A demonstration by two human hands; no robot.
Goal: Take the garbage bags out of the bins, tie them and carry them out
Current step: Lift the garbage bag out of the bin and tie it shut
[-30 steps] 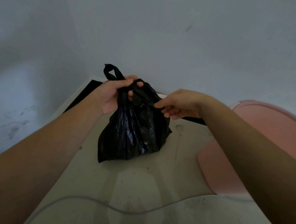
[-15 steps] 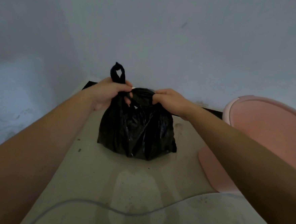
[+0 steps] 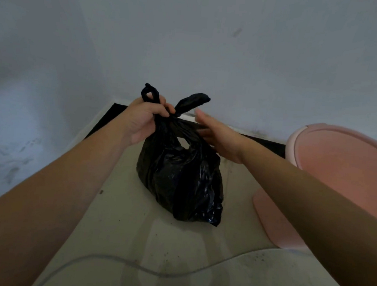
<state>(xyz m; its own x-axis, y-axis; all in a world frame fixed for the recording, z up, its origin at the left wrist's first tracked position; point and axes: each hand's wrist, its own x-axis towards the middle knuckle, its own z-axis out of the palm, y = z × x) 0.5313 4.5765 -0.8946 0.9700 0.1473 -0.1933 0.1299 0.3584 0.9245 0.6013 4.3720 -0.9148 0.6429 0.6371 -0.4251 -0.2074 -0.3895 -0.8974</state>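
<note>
A black garbage bag (image 3: 180, 178) hangs in front of me above the pale floor. My left hand (image 3: 144, 119) is clenched around its gathered neck, and one handle loop sticks up above my fist. The second handle (image 3: 195, 101) stands up between my hands. My right hand (image 3: 217, 136) is beside the bag's top with fingers stretched out, touching the plastic on the right side without gripping it.
A pink bin (image 3: 341, 176) stands at the right, close to my right forearm. Grey walls meet in a corner ahead and to the left. A thin cable (image 3: 151, 272) lies across the stained floor near me.
My right hand has let go of the right handle and opened its fingers. The right handle now stands up free, and the bag hangs lower and more to the right.
</note>
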